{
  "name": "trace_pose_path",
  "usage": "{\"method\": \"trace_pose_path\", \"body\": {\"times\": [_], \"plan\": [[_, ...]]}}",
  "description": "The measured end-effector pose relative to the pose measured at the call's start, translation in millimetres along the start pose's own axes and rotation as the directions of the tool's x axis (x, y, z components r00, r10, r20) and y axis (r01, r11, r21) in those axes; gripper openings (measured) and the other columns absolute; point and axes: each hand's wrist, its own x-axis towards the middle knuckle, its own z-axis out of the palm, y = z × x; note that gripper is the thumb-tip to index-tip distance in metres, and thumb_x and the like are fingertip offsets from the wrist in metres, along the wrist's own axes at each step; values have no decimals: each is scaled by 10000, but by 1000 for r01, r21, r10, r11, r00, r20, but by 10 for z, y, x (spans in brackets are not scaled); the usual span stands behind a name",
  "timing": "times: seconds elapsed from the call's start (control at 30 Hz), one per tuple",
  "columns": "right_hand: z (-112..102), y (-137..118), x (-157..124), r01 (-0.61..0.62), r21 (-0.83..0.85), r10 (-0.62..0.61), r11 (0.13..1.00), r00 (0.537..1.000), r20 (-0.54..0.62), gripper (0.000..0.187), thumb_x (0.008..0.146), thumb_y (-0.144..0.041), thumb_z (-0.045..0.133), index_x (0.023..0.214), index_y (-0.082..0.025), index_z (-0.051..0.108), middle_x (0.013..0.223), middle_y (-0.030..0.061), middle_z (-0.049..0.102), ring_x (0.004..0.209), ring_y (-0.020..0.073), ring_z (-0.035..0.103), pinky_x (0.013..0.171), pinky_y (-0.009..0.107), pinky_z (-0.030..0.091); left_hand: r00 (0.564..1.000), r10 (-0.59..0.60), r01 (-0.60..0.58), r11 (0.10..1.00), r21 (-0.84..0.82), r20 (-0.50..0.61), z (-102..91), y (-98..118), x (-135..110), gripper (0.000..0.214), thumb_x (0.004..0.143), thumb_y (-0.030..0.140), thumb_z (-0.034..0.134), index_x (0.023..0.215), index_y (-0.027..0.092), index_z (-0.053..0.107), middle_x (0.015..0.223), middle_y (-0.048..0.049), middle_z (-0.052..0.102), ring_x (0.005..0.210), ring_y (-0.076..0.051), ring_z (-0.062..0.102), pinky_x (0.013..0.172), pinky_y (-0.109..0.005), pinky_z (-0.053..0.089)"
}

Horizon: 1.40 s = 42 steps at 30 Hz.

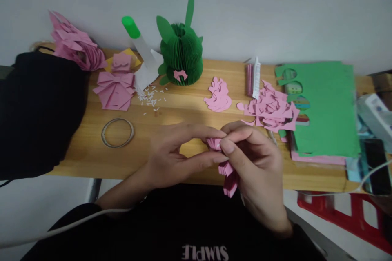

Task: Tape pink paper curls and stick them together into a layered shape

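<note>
Both hands grip a thick stack of pink paper cut-outs [226,169] above the front edge of the table. My left hand [177,157] pinches its upper end between thumb and fingers. My right hand [257,171] is closed round the right side, thumb and index finger meeting near the top, so part of the stack is hidden. Just beyond lie flat pink cut-outs [218,96] with wavy edges. Farther back stands a green honeycomb-paper figure [182,57] with two upright ears and a small pink bow on it.
Pink paper scraps [272,108] lie right of centre beside a white tube [256,77]. Green sheets [327,110] are stacked at the right, near a phone [376,163]. Leftward are a bangle [117,133], white slivers [150,97], pink folded bows [115,89], a green-capped glue stick [139,43] and black cloth [39,114].
</note>
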Motion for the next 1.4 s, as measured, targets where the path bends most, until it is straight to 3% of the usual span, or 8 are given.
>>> {"method": "trace_pose_path", "body": {"times": [0.1, 0.23, 0.53, 0.7, 0.8, 0.97, 1.07, 1.4], "plan": [[10, -10, -11, 29, -42, -30, 999, 999, -16, 100, 866, -140, 670, 811, -223, 680, 821, -22, 614, 692, 85, 605, 509, 171, 484, 1000, 7, -6, 1000, -22, 15, -6, 16, 2, 174, 829, 290, 754, 992, 294, 692, 854, 21, 754, 713, -142, 706, 644, -263, 572], [39, -14, -15, 132, -136, -140, 982, 989, -50, 139, 844, -76, 660, 804, -209, 663, 810, -21, 618, 768, 97, 615, 660, 204, 526, 999, 27, -25, 999, -48, 38, -18, 30, 10, 158, 858, 261, 718, 1013, 268, 689, 849, 11, 750, 716, -133, 697, 645, -262, 574], [94, 17, -54, 216, -216, -240, 952, 966, -93, 131, 853, -89, 644, 830, -217, 652, 799, -10, 605, 779, 117, 596, 621, 215, 522, 1000, -4, 5, 999, -33, 25, -12, 45, -23, 186, 869, 133, 663, 1013, 246, 698, 893, 11, 758, 749, -123, 695, 673, -257, 554], [51, 25, -42, 19, -102, -29, 995, 995, -98, 37, 868, -208, 677, 855, -236, 657, 782, -24, 611, 582, 87, 574, 504, 203, 514, 998, -59, 58, 997, -56, -21, 2, 49, 2, 125, 870, 135, 651, 944, 213, 714, 815, 14, 738, 712, -105, 681, 654, -220, 544], [-33, 46, -8, -95, -27, 93, 995, 993, -76, 62, 868, -307, 695, 905, -258, 684, 778, -26, 669, 628, 98, 623, 560, 199, 539, 990, -130, 129, 991, -39, -45, -18, 22, 36, 116, 864, 137, 650, 887, 227, 720, 798, 22, 742, 707, -108, 686, 661, -218, 552], [-183, 93, 36, -241, -61, 247, 969, 962, 120, 234, 906, -432, 626, 835, -231, 723, 699, -9, 710, 616, 110, 655, 561, 200, 539, 980, -199, 199, 980, 12, -12, -100, -75, 114, 119, 864, 161, 641, 898, 229, 733, 818, 9, 759, 723, -128, 698, 662, -226, 564], [-213, 126, 67, -329, -79, 338, 941, 919, 205, 217, 884, -399, 657, 848, -196, 724, 654, -3, 719, 541, 100, 655, 521, 194, 544, 971, -235, 234, 972, 18, 43, -133, -129, 161, 124, 869, 166, 616, 908, 204, 728, 794, 15, 757, 685, -112, 702, 634, -195, 554], [-173, 305, 107, -332, -54, 336, 942, 928, 164, 237, 844, -401, 682, 769, -177, 704, 593, 1, 728, 467, 91, 661, 463, 171, 557, 929, -370, 370, 925, -87, 19, -41, -266, 202, 100, 805, 222, 693, 884, 163, 708, 798, -23, 776, 715, -146, 735, 654, -217, 585]]}}
